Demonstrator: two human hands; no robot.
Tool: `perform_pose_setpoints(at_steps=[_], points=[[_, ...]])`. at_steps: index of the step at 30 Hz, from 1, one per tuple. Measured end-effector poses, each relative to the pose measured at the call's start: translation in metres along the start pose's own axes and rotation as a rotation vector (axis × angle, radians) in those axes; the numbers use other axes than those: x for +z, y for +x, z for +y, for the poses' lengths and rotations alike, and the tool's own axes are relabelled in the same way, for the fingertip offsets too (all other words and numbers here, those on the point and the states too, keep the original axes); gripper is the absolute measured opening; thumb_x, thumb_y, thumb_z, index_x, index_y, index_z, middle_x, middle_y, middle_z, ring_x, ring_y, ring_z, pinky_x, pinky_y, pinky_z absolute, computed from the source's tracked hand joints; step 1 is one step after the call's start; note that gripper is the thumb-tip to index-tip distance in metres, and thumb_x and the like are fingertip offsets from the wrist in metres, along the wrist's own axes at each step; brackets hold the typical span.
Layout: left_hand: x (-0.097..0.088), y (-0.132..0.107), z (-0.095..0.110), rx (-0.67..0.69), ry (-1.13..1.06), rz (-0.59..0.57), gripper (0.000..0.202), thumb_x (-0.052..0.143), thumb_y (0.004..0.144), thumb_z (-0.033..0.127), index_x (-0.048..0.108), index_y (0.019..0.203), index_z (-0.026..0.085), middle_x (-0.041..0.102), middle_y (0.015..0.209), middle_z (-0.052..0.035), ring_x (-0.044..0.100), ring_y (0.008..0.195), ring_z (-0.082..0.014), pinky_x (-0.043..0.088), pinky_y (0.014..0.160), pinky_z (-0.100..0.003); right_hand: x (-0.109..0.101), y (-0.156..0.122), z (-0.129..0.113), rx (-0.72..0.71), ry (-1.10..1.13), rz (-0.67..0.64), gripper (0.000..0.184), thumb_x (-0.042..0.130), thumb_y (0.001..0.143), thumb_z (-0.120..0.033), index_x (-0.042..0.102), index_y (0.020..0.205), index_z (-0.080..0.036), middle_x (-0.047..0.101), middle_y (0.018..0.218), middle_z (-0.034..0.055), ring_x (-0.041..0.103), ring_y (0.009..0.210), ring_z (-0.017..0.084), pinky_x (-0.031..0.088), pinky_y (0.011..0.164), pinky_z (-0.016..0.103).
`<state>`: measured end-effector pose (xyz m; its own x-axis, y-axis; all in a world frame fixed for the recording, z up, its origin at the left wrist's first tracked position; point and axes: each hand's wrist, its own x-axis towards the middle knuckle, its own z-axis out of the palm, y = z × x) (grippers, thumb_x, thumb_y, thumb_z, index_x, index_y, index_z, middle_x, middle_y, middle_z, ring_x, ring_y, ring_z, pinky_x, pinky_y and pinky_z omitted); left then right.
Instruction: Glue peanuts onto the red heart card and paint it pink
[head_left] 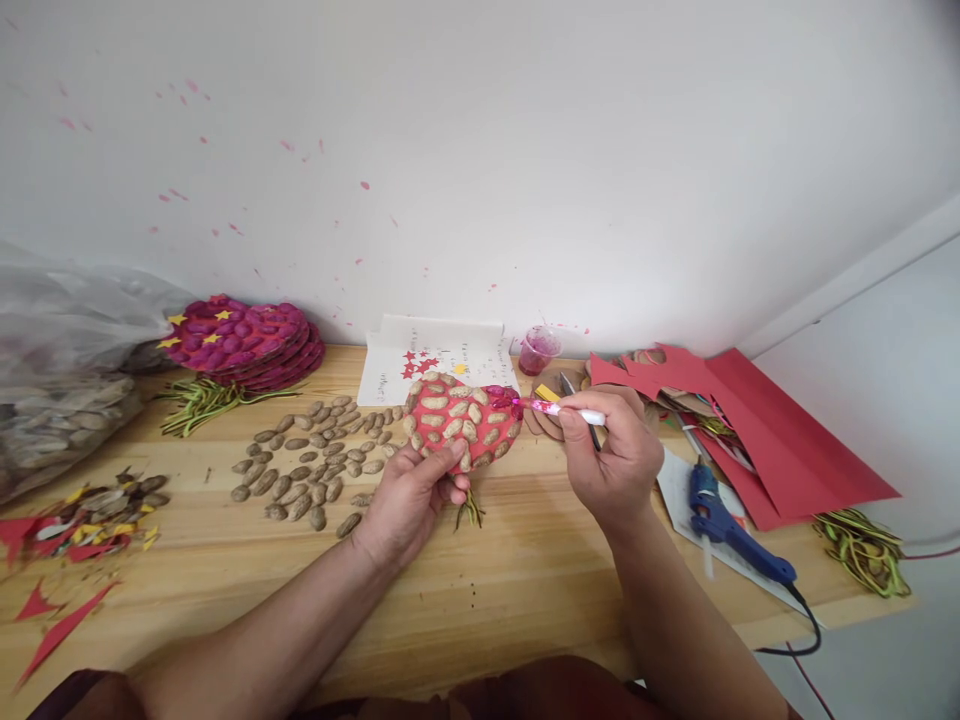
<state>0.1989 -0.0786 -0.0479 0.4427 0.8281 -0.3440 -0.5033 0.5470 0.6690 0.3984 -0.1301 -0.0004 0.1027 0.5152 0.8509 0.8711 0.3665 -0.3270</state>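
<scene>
My left hand [420, 485] grips the lower edge of a red heart-shaped piece [439, 418] covered with peanuts in their shells, thumb on its face. Green and brown strands hang below it. In my right hand [615, 445] is a paintbrush [551, 407] with a white handle smeared pink. Its tip touches the upper right of the piece, where a few peanuts are magenta; the others are bare tan. A plastic cup of magenta paint [540, 350] stands behind, near the wall.
Loose peanuts [300, 470] lie to the left. Finished-looking magenta pieces [247, 340] are stacked by a plastic bag of peanuts [60, 420]. White paper [375, 365] holds red stars. A blue glue gun [731, 530], red card sheets [795, 440] and green strands [862, 550] lie right; scraps [97, 525] left.
</scene>
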Motion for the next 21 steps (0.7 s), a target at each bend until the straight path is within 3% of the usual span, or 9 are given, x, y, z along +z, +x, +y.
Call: perform_pose_setpoints(at_steps=[21], points=[[0.0003, -0.0010, -0.0008, 0.064, 0.173, 0.009, 0.040, 0.095, 0.061, 0.042, 0.068, 0.070, 0.013, 0.065, 0.054, -0.0023, 0.057, 0.046, -0.0096, 0.047, 0.045, -0.018, -0.0004, 0.0003, -0.0021, -0.042, -0.070, -0.001, 0.011, 0.070, 0.090, -0.014, 0.070, 0.097, -0.022, 0.073, 0.083, 0.0027, 0.064, 0.084, 0.020, 0.050, 0.079, 0.038]])
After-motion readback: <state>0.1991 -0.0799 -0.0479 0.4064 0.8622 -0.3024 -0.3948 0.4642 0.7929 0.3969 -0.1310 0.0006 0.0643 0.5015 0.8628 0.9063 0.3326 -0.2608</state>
